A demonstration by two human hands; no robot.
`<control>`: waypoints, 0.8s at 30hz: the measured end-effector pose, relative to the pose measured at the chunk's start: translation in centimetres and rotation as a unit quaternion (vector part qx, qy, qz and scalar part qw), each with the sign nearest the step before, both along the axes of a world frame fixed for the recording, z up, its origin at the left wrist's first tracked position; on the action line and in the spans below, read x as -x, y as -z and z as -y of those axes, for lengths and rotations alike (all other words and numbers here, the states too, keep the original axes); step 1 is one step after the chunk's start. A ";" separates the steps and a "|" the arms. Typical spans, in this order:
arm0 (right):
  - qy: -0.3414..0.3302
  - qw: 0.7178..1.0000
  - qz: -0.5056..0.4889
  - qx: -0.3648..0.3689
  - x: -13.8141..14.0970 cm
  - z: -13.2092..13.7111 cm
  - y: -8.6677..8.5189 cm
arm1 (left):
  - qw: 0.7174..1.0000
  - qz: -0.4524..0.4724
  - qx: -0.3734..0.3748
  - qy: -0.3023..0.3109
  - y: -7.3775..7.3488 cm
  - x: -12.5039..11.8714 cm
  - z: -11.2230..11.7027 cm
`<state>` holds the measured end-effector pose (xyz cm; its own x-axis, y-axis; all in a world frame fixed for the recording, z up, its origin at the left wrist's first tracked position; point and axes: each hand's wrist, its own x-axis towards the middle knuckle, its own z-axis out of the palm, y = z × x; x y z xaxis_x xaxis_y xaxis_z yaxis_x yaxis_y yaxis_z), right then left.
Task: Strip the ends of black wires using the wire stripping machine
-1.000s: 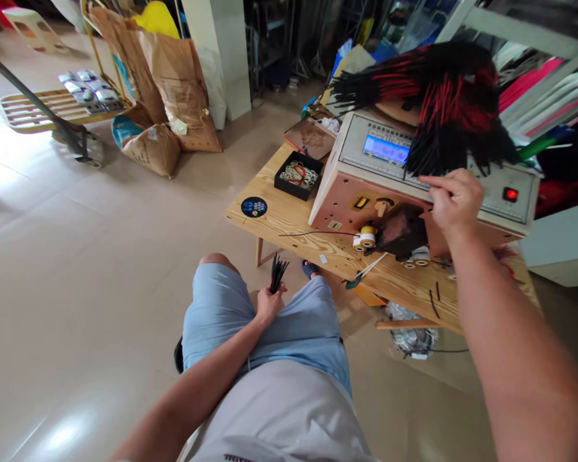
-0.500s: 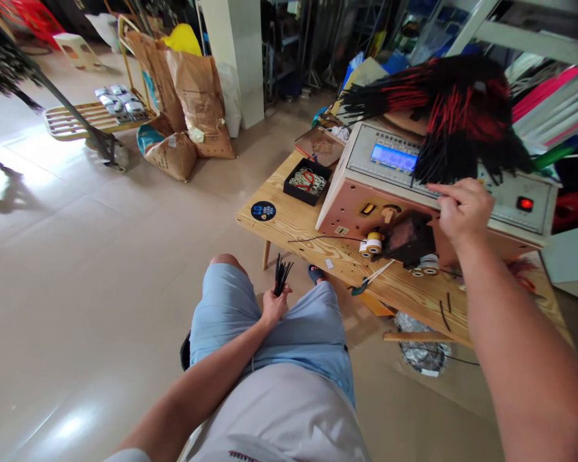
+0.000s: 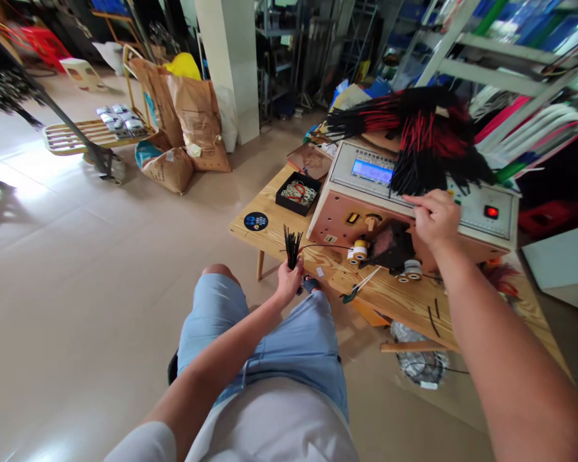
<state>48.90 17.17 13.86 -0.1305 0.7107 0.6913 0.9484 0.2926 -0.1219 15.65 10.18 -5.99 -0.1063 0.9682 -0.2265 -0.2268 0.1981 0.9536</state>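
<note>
My left hand [image 3: 289, 280] is closed around a bundle of short black wires [image 3: 292, 247], whose ends stand up above the fist. It is in front of the wooden table's near edge. A single black wire [image 3: 326, 246] runs from the machine's yellow-and-white rollers [image 3: 359, 249] toward that hand; whether it touches the bundle is unclear. My right hand [image 3: 438, 219] holds nothing, its index finger stretched out to the control panel of the wire-processing machine [image 3: 328, 215], below the lit blue screen [image 3: 372, 171]. A heap of black and red wires [image 3: 421, 131] lies on top of the machine.
On the wooden table [image 3: 274, 192] are a black box [image 3: 289, 204] of pale and red wire bits, a round dark sticker [image 3: 255, 221] and loose black wire pieces [image 3: 432, 321]. A clear bag [image 3: 421, 359] lies beneath. Paper sacks [image 3: 197, 122] stand farther left.
My left hand has risen and moved right with the bundle, toward the wire at the rollers. My right index finger stays at the panel. The view has shifted, so the machine sits farther left.
</note>
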 end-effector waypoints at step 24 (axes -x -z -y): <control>-0.040 0.999 -0.003 -0.019 -0.1 -0.2 0.0 | 0.998 -0.002 -0.036 0.043 -0.5 -5.3 -3.4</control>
<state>49.01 17.33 13.89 -0.1810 0.6718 0.7183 0.9210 0.3720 -0.1158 20.92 13.54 -5.53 -0.0223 0.9876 -0.1555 -0.2079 0.1475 0.9670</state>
